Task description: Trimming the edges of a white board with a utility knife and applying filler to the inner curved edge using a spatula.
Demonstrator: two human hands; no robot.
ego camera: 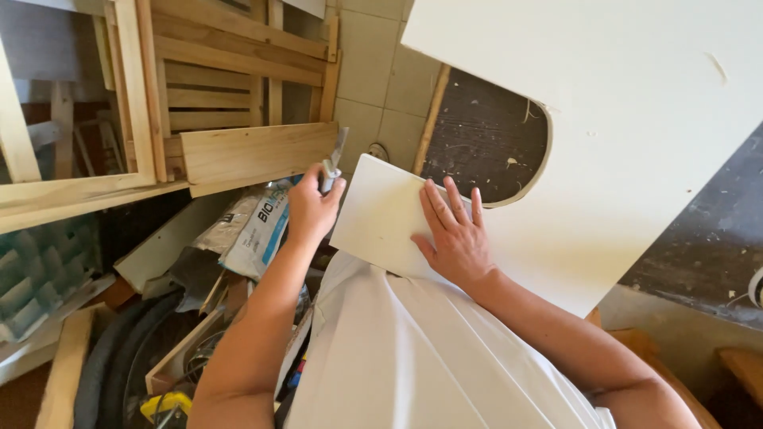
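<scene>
My left hand [311, 208] is closed around a grey-handled knife [335, 163], blade pointing up, at the left edge of a small white board [380, 208]. My right hand [455, 234] lies flat on that board with its fingers spread, pressing it down. The small board rests on the near corner of a large white panel [620, 119] that has a rounded cut-out. Through the cut-out shows a dark, scratched workbench top [485, 139].
Pale wooden frames and slats [214, 87] lean at the left against a tiled wall [373, 71]. Below them lie plastic bags [254, 226], black hoses or tyres [119, 357] and a wooden box. A dark bench surface [707, 238] shows at the right.
</scene>
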